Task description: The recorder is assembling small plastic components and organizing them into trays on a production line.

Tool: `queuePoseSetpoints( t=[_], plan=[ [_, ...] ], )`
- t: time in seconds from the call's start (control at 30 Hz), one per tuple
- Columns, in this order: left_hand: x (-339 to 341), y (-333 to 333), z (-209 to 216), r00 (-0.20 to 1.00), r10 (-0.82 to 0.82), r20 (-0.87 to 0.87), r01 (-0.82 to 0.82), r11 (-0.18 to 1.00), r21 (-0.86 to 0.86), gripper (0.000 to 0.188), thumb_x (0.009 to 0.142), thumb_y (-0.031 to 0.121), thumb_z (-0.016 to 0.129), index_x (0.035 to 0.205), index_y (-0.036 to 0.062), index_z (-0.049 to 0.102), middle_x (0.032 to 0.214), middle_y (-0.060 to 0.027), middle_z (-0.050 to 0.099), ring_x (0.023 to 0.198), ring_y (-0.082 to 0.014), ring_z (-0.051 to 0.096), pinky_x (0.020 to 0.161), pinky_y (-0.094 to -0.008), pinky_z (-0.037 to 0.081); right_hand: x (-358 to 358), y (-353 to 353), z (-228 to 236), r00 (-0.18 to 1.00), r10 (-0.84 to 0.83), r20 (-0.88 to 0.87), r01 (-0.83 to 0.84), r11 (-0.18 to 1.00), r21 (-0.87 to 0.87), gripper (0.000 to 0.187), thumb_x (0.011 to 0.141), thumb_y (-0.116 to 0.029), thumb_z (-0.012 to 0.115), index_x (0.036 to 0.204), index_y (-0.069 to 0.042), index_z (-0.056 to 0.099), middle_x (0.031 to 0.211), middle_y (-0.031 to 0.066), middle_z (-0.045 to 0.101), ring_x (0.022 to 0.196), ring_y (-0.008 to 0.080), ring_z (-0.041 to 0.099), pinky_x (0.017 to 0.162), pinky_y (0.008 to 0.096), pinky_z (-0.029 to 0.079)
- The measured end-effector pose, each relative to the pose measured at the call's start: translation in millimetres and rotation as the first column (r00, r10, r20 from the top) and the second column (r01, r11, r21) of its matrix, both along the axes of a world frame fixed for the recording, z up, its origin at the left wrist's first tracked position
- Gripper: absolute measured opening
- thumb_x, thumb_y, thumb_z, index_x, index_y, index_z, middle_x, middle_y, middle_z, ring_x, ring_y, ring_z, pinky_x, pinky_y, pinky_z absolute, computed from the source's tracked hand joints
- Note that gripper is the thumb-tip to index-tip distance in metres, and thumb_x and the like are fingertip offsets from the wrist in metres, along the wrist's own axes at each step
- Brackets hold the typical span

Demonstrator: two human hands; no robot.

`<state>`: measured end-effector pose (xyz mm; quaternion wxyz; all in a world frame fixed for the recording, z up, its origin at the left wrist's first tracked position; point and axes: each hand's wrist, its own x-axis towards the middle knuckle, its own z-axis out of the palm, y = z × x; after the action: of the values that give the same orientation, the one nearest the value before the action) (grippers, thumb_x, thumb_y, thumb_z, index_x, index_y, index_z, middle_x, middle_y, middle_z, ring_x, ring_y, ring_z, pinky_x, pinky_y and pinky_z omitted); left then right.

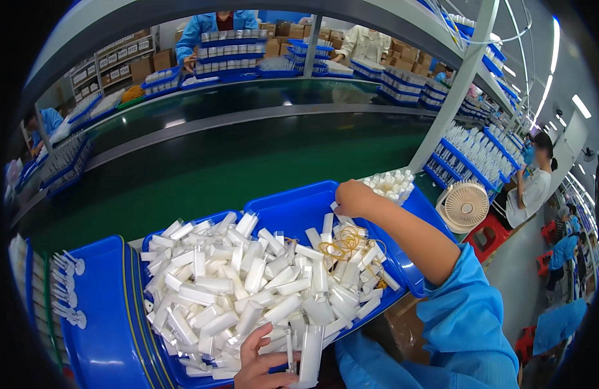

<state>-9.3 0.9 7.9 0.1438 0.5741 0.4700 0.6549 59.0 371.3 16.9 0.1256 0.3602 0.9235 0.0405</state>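
My left hand (266, 363), low in the view, is closed on a white rectangular plastic case (310, 356) with a thin white stick-like part beside it; some of its fingers are cut off by the lower edge. My right hand (356, 198) reaches across to the far side, over the corner of an inner blue tray (293, 202). Its fingers are bent together, and a small white end shows at the fingertips, too hidden to name. Between the hands, a heap of similar white cases (247, 285) fills a large blue tray (158, 311). Tangled yellowish rubber bands (341, 245) lie on the heap.
At left stands a blue tray (98, 292) holding several white stemmed parts (67, 292). White pieces (390, 184) stand grouped beyond my right hand, near a beige fan (463, 206). A grey post (458, 84) rises beside the green conveyor (247, 149). Other people work across the line.
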Motion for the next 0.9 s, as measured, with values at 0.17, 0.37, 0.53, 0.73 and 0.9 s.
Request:
queuePoseSetpoints(
  t=[0.17,0.37,0.53,0.73,0.9],
  plan=[
    [1,-5,3,0.993,0.099,0.062,-0.098,0.995,-0.016,0.022,0.065,0.015,0.075,0.077,0.0028,0.061,0.075,-0.0131,0.061,0.100,-0.0440,0.052,0.088,-0.0546,0.037,-19,-3,-16,0.996,-0.063,0.058,0.065,0.997,-0.030,0.029,0.065,-0.022,0.069,0.088,-0.005,0.067,0.093,0.0152,0.064,0.088,0.0274,0.063,0.076,0.0377,0.051],
    [0,-5,-1,0.988,0.107,0.115,-0.106,0.994,-0.009,0.021,0.063,0.008,0.075,0.078,0.0020,0.063,0.074,-0.0119,0.060,0.100,-0.0394,0.050,0.088,-0.0520,0.037,-15,0,-26,0.999,-0.044,0.012,0.045,0.992,-0.117,0.034,0.062,-0.022,0.071,0.092,-0.005,0.066,0.088,0.0135,0.065,0.084,0.0274,0.063,0.073,0.0367,0.051],
    [-1,-1,1,0.993,0.111,0.046,-0.111,0.994,-0.015,0.016,0.064,0.002,0.072,0.078,0.0035,0.065,0.076,-0.0098,0.060,0.099,-0.0365,0.050,0.089,-0.0501,0.037,1,-6,-26,0.756,-0.114,-0.644,-0.120,0.944,-0.309,0.028,0.067,-0.014,0.068,0.093,-0.005,0.065,0.087,0.0113,0.063,0.083,0.0268,0.060,0.073,0.0332,0.048],
    [1,-1,-4,0.989,0.147,0.021,-0.146,0.989,-0.028,0.013,0.065,0.003,0.071,0.076,0.0070,0.067,0.077,-0.0077,0.061,0.093,-0.0331,0.050,0.088,-0.0476,0.036,12,-106,27,0.371,0.595,-0.713,-0.734,0.658,0.167,0.026,0.069,-0.011,0.068,0.094,-0.010,0.060,0.102,0.0060,0.059,0.103,0.0242,0.052,0.084,0.0400,0.037],
    [3,4,-4,0.988,0.141,-0.057,-0.142,0.990,-0.011,0.013,0.064,0.005,0.072,0.076,0.0091,0.068,0.079,-0.0050,0.062,0.089,-0.0290,0.051,0.084,-0.0455,0.036,27,-146,45,0.221,0.729,-0.648,-0.862,0.457,0.219,0.032,0.067,-0.013,0.068,0.098,-0.013,0.061,0.099,0.0005,0.058,0.101,0.0209,0.053,0.081,0.0423,0.034]
  ],
)
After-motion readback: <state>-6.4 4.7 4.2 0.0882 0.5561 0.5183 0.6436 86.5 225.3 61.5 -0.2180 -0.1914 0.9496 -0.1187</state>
